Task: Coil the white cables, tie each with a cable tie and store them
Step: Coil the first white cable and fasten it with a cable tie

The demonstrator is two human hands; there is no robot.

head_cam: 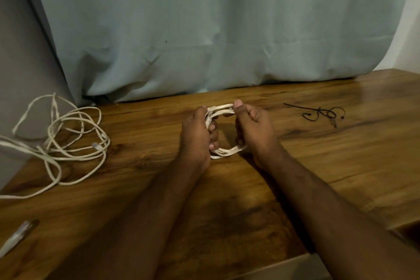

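Note:
A small coil of white cable (223,152) is held upright just above the wooden table (318,154) at its middle. My left hand (196,137) grips the coil's left side, fingers curled through the loop. My right hand (252,128) grips the right side, its thumb pressing on the top strands near a clear plug. A second white cable (75,141) lies in a loose tangle on the table's left end. Black cable ties (320,113) lie in a small heap on the table at the right.
A pale green curtain (204,29) hangs behind the table's far edge. Another white cable end with a plug (17,236) lies at the near left. A cardboard edge (284,266) shows at the bottom right, below the table's front edge.

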